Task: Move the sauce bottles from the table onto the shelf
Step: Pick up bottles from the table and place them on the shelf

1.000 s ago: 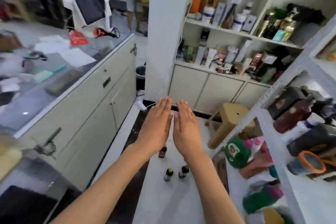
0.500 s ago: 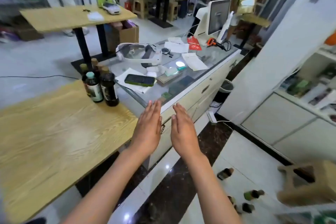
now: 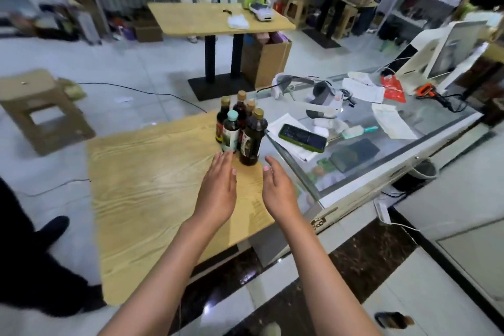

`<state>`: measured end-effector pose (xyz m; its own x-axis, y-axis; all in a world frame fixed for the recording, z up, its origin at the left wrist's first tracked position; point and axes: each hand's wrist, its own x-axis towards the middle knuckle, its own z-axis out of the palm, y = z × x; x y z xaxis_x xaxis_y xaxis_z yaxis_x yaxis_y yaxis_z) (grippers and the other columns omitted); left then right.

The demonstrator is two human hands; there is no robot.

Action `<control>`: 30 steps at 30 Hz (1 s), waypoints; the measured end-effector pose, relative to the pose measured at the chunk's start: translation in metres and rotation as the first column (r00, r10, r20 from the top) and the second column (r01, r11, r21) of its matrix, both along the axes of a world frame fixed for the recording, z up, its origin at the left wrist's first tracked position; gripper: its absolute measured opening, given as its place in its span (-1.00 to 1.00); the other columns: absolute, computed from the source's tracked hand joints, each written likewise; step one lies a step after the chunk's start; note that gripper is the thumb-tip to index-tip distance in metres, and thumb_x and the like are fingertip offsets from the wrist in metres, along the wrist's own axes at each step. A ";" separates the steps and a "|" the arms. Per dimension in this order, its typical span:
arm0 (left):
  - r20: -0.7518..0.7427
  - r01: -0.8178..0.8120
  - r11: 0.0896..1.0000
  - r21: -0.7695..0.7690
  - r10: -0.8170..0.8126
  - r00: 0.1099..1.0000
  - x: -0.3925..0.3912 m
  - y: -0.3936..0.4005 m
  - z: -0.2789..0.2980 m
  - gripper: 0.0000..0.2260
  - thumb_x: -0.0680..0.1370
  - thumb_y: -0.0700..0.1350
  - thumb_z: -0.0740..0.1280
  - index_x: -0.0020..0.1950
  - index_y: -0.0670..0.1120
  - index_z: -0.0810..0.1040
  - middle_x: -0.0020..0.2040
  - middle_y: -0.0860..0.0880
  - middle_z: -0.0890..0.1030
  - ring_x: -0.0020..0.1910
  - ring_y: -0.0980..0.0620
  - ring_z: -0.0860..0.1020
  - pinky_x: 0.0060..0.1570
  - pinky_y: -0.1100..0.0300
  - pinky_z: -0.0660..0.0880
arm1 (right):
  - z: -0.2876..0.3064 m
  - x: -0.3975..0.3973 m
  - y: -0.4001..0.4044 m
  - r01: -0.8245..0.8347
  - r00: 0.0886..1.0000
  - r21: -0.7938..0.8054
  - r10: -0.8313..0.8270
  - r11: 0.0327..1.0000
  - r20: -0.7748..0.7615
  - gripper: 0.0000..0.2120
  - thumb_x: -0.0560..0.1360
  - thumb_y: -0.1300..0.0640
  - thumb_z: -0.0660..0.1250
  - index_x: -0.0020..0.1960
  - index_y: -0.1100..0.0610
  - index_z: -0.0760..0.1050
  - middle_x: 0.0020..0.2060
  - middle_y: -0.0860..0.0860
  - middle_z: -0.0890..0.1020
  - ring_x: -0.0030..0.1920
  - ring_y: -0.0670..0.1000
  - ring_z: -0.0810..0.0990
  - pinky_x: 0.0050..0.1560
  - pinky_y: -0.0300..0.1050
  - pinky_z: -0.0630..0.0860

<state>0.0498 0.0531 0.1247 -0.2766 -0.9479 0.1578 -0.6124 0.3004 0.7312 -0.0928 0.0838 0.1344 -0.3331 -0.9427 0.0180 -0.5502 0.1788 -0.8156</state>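
Observation:
Several dark sauce bottles stand upright in a tight cluster at the far right corner of a wooden table (image 3: 152,194). The nearest is a large dark bottle with a gold cap (image 3: 253,139). Left of it stands a smaller bottle with a pale green cap (image 3: 230,132). My left hand (image 3: 218,191) is flat and empty, its fingertips just short of the green-capped bottle. My right hand (image 3: 278,191) is also empty with fingers apart, just right of the large bottle. The shelf is out of view.
A glass counter (image 3: 409,128) adjoins the table's right side, carrying a green phone (image 3: 302,137), a white headset (image 3: 316,101), papers and a monitor (image 3: 452,52). A brown stool (image 3: 41,109) stands far left. A second table (image 3: 215,19) is behind. A bottle (image 3: 394,319) lies on the floor.
The view has swung left from the shelves to the wooden table. Both hands have moved forward toward the bottle cluster and spread slightly apart.

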 end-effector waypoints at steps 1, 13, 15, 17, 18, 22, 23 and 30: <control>-0.005 -0.011 1.000 0.017 0.011 1.000 0.001 -0.008 -0.004 -0.56 0.69 -0.08 0.01 0.58 -0.09 0.10 0.58 -0.02 0.12 0.56 0.08 -0.04 0.45 0.24 -0.04 | -0.005 -0.001 -0.011 0.015 1.000 0.008 -0.015 1.000 0.025 -0.60 0.69 0.02 0.07 0.49 0.09 0.32 0.44 0.00 0.42 0.42 -0.04 0.35 0.24 -0.36 0.19; -0.050 -0.240 0.942 0.232 0.259 0.965 -0.055 -0.171 -0.028 -0.65 0.60 -0.24 0.20 0.39 -0.12 0.40 0.36 -0.12 0.44 0.30 -0.09 0.43 0.13 0.26 0.29 | -0.059 -0.056 -0.167 0.255 0.890 0.079 -0.266 0.964 0.370 -0.56 0.56 0.10 0.36 0.41 0.08 0.38 0.36 0.04 0.48 0.36 0.03 0.44 0.32 -0.14 0.35; -0.029 -0.272 0.924 0.268 0.290 0.957 -0.069 -0.203 -0.031 -0.66 0.58 -0.25 0.20 0.36 -0.12 0.41 0.34 -0.12 0.46 0.29 -0.10 0.44 0.16 0.19 0.35 | -0.064 -0.063 -0.190 0.247 0.916 0.039 -0.247 0.968 0.317 -0.46 0.52 0.07 0.41 0.44 0.07 0.33 0.38 0.02 0.43 0.39 0.00 0.38 0.29 -0.24 0.26; -0.001 -0.308 0.904 0.298 0.323 0.946 -0.081 -0.232 -0.039 -0.68 0.57 -0.27 0.22 0.33 -0.12 0.42 0.31 -0.13 0.47 0.28 -0.13 0.46 0.18 0.11 0.40 | -0.069 -0.070 -0.212 0.208 0.934 0.028 -0.207 0.978 0.291 -0.33 0.47 0.01 0.46 0.48 0.06 0.25 0.41 0.00 0.36 0.41 -0.04 0.31 0.27 -0.30 0.19; 0.012 -0.323 0.899 0.296 0.335 0.942 -0.084 -0.243 -0.043 -0.66 0.56 -0.27 0.24 0.34 -0.12 0.41 0.32 -0.13 0.47 0.28 -0.13 0.46 0.19 0.10 0.41 | -0.072 -0.071 -0.220 0.174 0.949 0.025 -0.175 0.984 0.263 -0.28 0.44 -0.02 0.49 0.49 0.05 0.23 0.41 -0.01 0.35 0.42 -0.05 0.29 0.28 -0.29 0.19; 0.078 -0.336 0.902 0.272 0.327 0.942 -0.095 -0.283 -0.061 -0.53 0.51 -0.30 0.29 0.41 -0.07 0.37 0.37 -0.10 0.46 0.33 -0.10 0.43 0.17 0.20 0.34 | -0.089 -0.075 -0.246 0.087 0.991 0.025 -0.090 0.996 0.101 -0.31 0.38 -0.09 0.51 0.39 0.04 0.29 0.34 -0.01 0.42 0.38 -0.01 0.33 0.31 -0.17 0.28; 0.089 -0.306 0.908 0.287 0.293 0.952 -0.096 -0.288 -0.065 -0.48 0.50 -0.30 0.31 0.45 -0.06 0.34 0.40 -0.09 0.44 0.36 -0.09 0.41 0.25 0.15 0.36 | -0.092 -0.074 -0.248 0.089 0.992 0.003 -0.089 0.996 0.093 -0.36 0.37 -0.08 0.51 0.34 0.05 0.32 0.28 -0.01 0.45 0.34 0.01 0.36 0.28 -0.17 0.30; 0.229 -0.203 0.957 0.208 0.154 0.961 -0.096 -0.301 -0.085 -0.46 0.46 -0.34 0.33 0.45 -0.16 0.37 0.35 -0.19 0.41 0.33 -0.16 0.39 0.30 0.10 0.31 | -0.095 -0.073 -0.267 0.181 0.981 0.081 -0.185 0.980 0.048 -0.29 0.22 -0.29 0.53 0.15 0.02 0.30 0.08 -0.01 0.55 0.09 0.05 0.56 0.06 -0.02 0.53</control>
